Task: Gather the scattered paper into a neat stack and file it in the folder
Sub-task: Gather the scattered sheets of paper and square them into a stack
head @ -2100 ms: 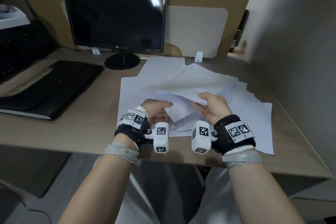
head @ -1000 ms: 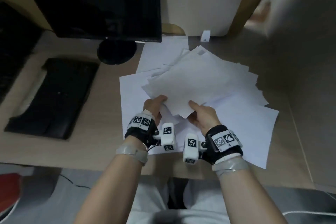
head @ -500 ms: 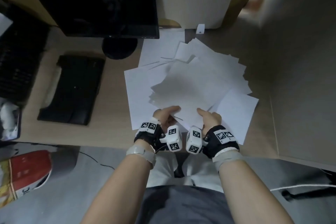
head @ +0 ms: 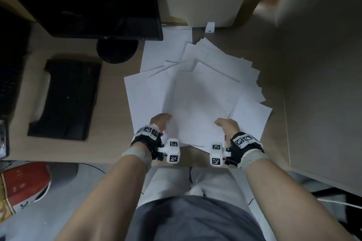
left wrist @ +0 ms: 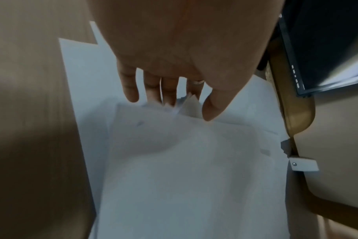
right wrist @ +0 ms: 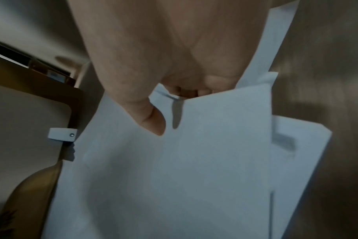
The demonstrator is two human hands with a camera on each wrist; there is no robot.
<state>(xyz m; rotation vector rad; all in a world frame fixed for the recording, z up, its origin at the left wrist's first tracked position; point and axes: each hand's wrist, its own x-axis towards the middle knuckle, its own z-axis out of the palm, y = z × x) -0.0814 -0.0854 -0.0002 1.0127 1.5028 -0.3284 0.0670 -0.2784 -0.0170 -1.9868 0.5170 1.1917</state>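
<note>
Because the paper [head: 197, 101] is still spread out like a fan on the table [head: 109, 148], both hands sit at its near edge, one on each side, likely so they can pull the sheets together. The left hand [head: 159, 122] pinches the near left corner of a bunch of sheets, with the thumb on top and the fingers [left wrist: 149, 90] tucked under. The right hand [head: 227, 126] pinches the near right side the same way, thumb on top and fingers curled below. Holding both sides probably helps keep the bunch from sliding apart.

More sheets lie flat under the bunch and stick out to the left, to the far side and to the right. They are not lined up, so I think the neat stack is not made yet.

A black thing [head: 66, 100] lies flat on the table, well to the left of the paper. It may be the folder, but it is dark and I cannot be sure. The monitor [head: 88, 0] is cut off at the top. How many sheets each hand has is hidden. Both wrist views are blurry.
</note>
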